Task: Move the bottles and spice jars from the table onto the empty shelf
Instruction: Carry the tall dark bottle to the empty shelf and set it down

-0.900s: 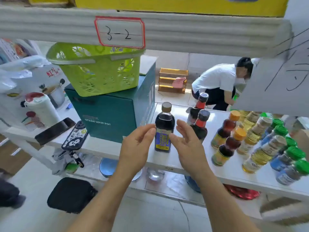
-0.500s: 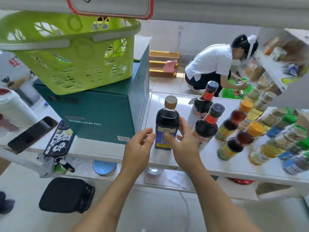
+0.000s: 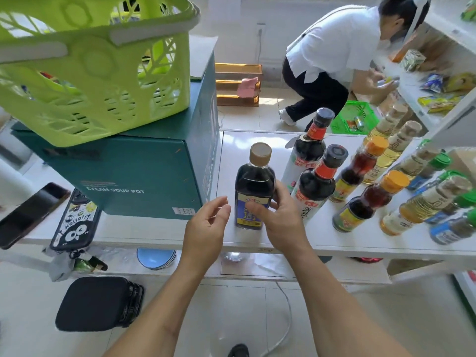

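Dark bottle (image 3: 253, 188) with a tan cap stands upright on the white worktop (image 3: 257, 140), just right of the green box (image 3: 144, 173). Our right hand (image 3: 279, 217) curls round its lower label side; our left hand (image 3: 206, 225) hovers just beside it, fingers loosely spread, touching nothing. More bottles (image 3: 371, 197) stand to the right.

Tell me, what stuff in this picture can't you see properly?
- Head view: dark bottle, label partly hidden by the right hand.
- Jars with green lids at the right edge, blurred and cut off.
- Blue bowls under the white shelf, mostly hidden by it.
- Left hand near the bottle; contact unclear.
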